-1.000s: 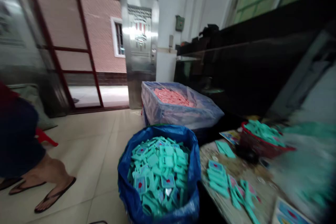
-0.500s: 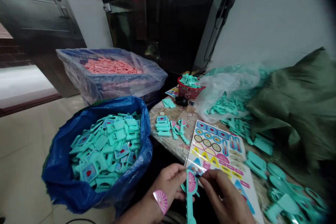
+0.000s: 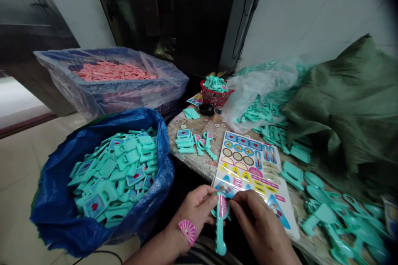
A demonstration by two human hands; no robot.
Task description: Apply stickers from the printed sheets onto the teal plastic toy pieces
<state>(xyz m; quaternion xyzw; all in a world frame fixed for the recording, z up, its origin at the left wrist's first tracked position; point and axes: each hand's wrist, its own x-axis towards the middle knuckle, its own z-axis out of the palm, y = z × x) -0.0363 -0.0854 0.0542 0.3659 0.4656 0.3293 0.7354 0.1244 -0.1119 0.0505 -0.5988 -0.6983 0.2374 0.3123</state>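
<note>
My left hand (image 3: 196,208) and my right hand (image 3: 255,224) meet low in the view over a teal plastic toy piece (image 3: 220,222) with a long handle. The left fingers pinch its round head, which carries a pink fan-shaped sticker. My right fingertips press on that head from the right. A second pink fan sticker (image 3: 187,232) is stuck on my left wrist. Just beyond the hands a sticker sheet (image 3: 252,174) lies on the worn table (image 3: 202,165).
A blue bag (image 3: 93,223) full of teal pieces stands on the floor at left. Behind it is a crate of pink pieces (image 3: 108,72) in clear plastic. On the table: a red basket (image 3: 214,95), a clear bag (image 3: 264,87), loose teal parts (image 3: 329,215), a green sack (image 3: 348,112).
The view swung from the doorway and floor down to the table. My hands came into view with the teal piece; since half a second ago they have hardly moved.
</note>
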